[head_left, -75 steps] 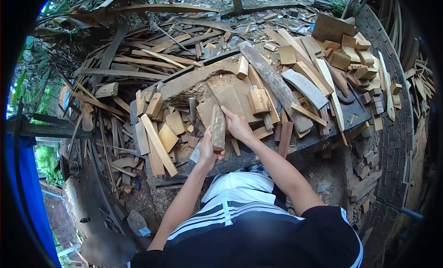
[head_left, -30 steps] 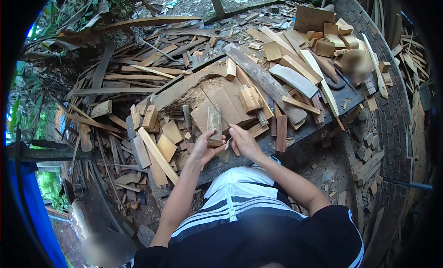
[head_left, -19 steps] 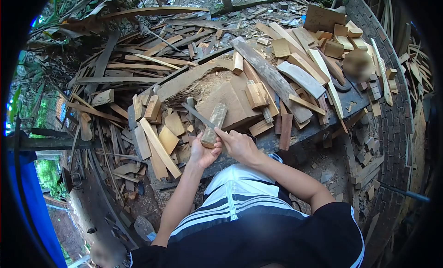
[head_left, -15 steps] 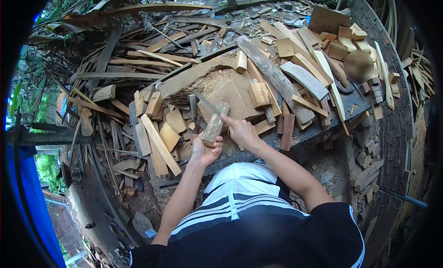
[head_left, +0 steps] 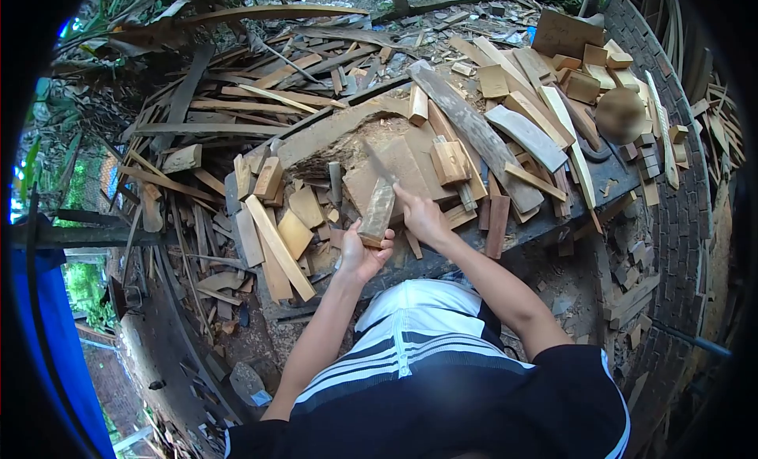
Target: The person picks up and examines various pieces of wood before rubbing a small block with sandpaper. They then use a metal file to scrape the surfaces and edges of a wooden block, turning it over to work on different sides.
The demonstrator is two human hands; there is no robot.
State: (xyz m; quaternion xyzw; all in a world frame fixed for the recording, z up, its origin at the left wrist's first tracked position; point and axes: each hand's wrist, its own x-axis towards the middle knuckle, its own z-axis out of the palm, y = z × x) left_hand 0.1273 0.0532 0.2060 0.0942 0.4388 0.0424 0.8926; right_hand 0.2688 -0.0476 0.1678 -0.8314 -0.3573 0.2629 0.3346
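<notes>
My left hand is closed around the lower end of a wooden block, which it holds up at a tilt over the near edge of the workbench. The block's upper face looks rough and mottled. In my right hand, closed with the index finger stretched forward, is a knife; its dark blade points up and left past the block's far end. The handle is hidden in the fingers. Behind the block lies a broad wooden slab on the bench. Just left stands a dark, round wooden handle.
Pale offcuts and a long strip lie left of my hands. To the right are a mallet-like block, a long grey plank and a reddish piece. A scrap pile spreads behind.
The knife blade has slid from across the block's upper face to beyond its far end. My right hand has shifted slightly right, and the block appears more upright in view.
</notes>
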